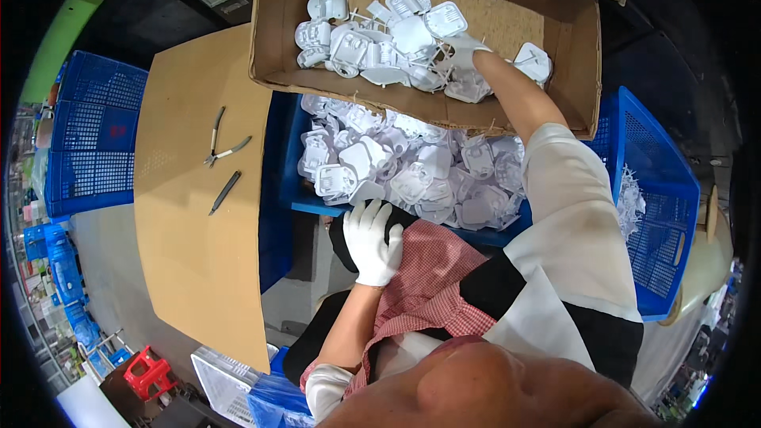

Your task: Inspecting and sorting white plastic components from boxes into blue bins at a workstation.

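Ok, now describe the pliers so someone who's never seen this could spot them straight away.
Left of the blue bin heaped with white plastic parts lies a large tan cardboard sheet. Near its right edge lie the pliers, with a slim dark tool just below. What sets them apart is two handles spread in a V; the other tool is one straight piece.

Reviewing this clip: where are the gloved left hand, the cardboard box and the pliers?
gloved left hand (371,244): head view, back of the glove
cardboard box (281,16): head view, left wall
pliers (212,157): head view, where the handles meet
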A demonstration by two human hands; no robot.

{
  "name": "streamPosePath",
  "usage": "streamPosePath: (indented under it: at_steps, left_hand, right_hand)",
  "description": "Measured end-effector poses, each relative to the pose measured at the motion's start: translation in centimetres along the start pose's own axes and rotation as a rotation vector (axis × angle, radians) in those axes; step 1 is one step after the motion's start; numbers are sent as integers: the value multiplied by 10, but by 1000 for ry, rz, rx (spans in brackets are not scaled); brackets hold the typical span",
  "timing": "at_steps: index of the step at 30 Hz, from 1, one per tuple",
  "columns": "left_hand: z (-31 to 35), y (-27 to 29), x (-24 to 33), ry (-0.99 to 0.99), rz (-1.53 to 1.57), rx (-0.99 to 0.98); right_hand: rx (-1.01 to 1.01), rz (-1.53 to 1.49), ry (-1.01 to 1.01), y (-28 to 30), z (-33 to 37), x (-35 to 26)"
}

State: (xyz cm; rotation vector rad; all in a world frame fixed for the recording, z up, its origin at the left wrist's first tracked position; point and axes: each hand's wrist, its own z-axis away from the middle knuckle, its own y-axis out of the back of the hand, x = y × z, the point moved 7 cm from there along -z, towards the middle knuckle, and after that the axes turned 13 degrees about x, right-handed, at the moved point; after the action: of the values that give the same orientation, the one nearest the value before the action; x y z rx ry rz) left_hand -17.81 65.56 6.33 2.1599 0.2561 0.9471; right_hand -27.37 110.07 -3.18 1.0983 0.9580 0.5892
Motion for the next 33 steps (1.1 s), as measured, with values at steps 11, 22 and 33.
streamPosePath:
  at_steps: [11,22,33]
  left_hand:
    - [-2,-5,0,-42,35,37]
    - [-1,3,4,-79,62,110]
    - [0,5,8,-96,46,167]
  right_hand:
    - [-151,338,163,-11,3,12]
    - [223,-76,130,132,27,19]
    - [434,-1186,-342,167,67,40]
